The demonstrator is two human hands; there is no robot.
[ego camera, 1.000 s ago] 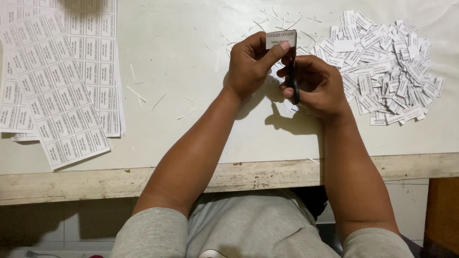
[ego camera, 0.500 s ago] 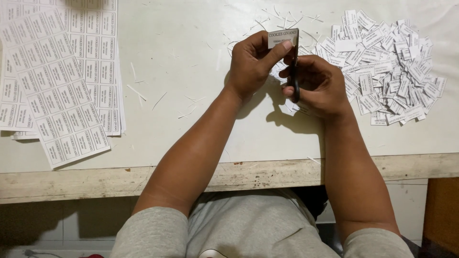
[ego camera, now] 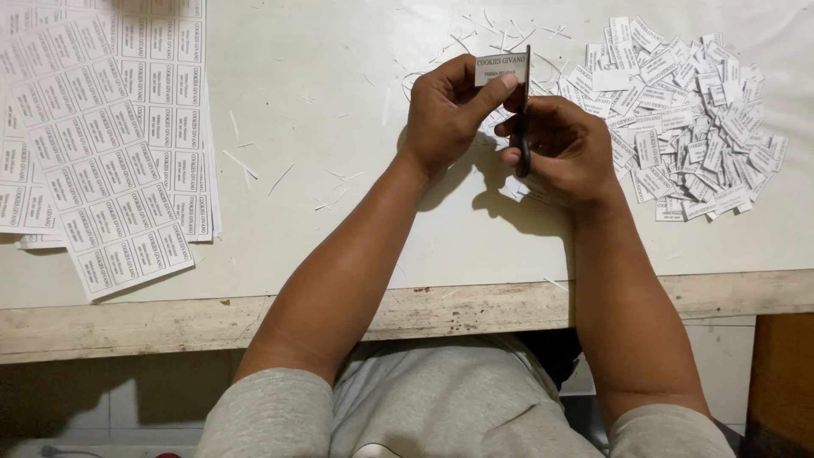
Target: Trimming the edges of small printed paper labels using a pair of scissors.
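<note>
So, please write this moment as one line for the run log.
left hand: holds paper label | right hand: scissors cutting label

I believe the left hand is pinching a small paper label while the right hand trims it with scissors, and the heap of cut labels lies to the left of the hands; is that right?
Not quite: the head view shows the heap of cut labels to the right of the hands; on the left lie uncut label sheets. The rest holds: the left hand pinches the small paper label while the right hand works the scissors.
</note>
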